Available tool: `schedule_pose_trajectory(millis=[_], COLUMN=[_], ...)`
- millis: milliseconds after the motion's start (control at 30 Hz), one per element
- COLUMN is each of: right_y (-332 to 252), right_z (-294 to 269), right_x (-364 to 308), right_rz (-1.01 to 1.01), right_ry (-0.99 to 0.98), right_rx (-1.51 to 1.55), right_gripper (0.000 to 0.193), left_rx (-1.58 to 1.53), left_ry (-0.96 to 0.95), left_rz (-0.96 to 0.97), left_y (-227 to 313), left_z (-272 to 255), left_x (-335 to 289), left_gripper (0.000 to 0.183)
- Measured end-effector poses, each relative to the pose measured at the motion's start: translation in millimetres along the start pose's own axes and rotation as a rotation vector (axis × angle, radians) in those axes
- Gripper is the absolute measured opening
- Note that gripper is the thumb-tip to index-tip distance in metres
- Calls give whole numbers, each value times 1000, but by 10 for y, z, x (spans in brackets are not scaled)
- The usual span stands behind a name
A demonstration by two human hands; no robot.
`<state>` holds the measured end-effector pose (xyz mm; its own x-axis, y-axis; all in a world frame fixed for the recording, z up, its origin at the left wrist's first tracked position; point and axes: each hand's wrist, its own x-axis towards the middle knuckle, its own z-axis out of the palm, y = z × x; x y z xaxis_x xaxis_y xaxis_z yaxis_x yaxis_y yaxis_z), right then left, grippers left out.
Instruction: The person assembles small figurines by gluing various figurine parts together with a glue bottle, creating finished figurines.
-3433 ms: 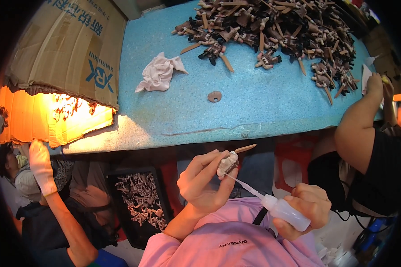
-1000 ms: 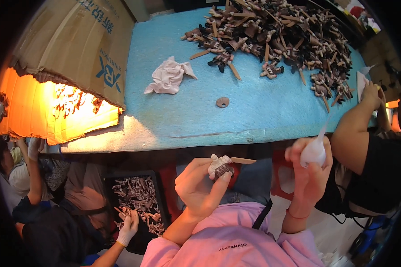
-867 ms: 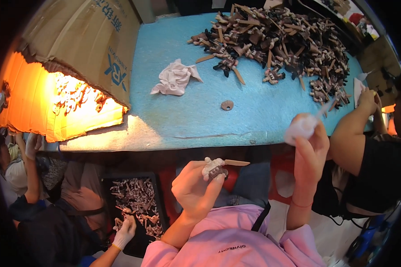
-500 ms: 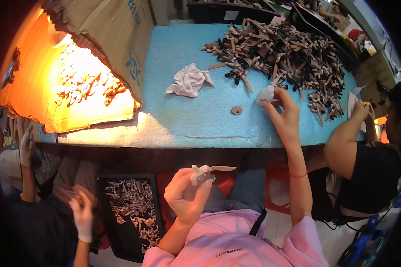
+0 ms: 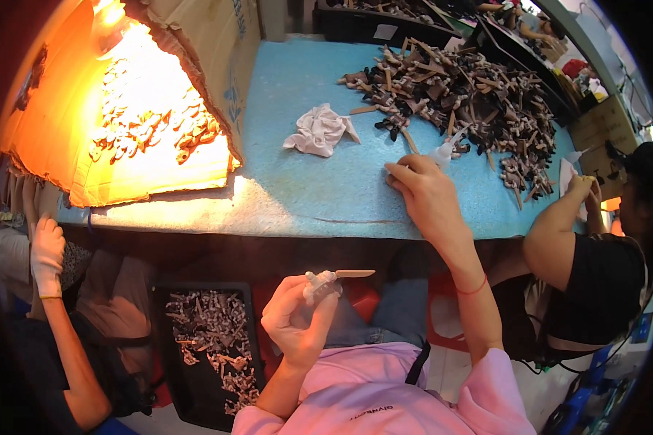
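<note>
My left hand (image 5: 297,313) pinches a small pale figurine (image 5: 322,286) between thumb and fingers, above my lap. A flat tan blade-like piece (image 5: 355,273) sticks out to the right from the figurine. My right hand (image 5: 429,199) is low over the blue tabletop, thumb and fingertips drawn together; what lies between them is hidden. Just behind the right hand, a small white squeeze bottle (image 5: 442,154) with a narrow tip lies at the edge of the heap of figurine parts (image 5: 464,94). A crumpled white cloth or tissue (image 5: 321,130) sits left of it.
On the left, a cardboard box (image 5: 189,43) holds brightly lit parts. A black tray of parts (image 5: 210,348) stands below the table, left of me. One co-worker's gloved hand (image 5: 47,257) is at far left; another person (image 5: 595,275) works at right. Black bins (image 5: 384,29) line the back.
My right hand has let go of the white bottle and moved slightly left and nearer. The small brown disc on the table is no longer visible. My left hand still holds the figurine.
</note>
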<state>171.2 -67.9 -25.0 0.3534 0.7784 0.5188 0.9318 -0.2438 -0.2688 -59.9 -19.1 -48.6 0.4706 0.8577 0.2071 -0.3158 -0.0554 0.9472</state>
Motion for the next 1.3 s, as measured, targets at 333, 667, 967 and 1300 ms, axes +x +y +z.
schedule_pose_trajectory(millis=[333, 667, 967, 1300], right_y=[-500, -664, -619, -632], right_z=[-554, -686, -595, -487], right_x=[-402, -654, -733, -753], right_rz=[543, 751, 861, 883], right_ry=[-109, -75, -125, -19], right_rx=[1025, 1602, 1720, 1807], right_gripper=[13, 16, 19, 14], left_rx=[404, 616, 647, 682], left_ry=[-53, -111, -113, -215], left_rz=[357, 597, 607, 605], left_y=[-43, -138, -151, -124], left_z=[238, 470, 524, 463], left_x=[89, 142, 141, 155], left_gripper=[30, 35, 37, 39])
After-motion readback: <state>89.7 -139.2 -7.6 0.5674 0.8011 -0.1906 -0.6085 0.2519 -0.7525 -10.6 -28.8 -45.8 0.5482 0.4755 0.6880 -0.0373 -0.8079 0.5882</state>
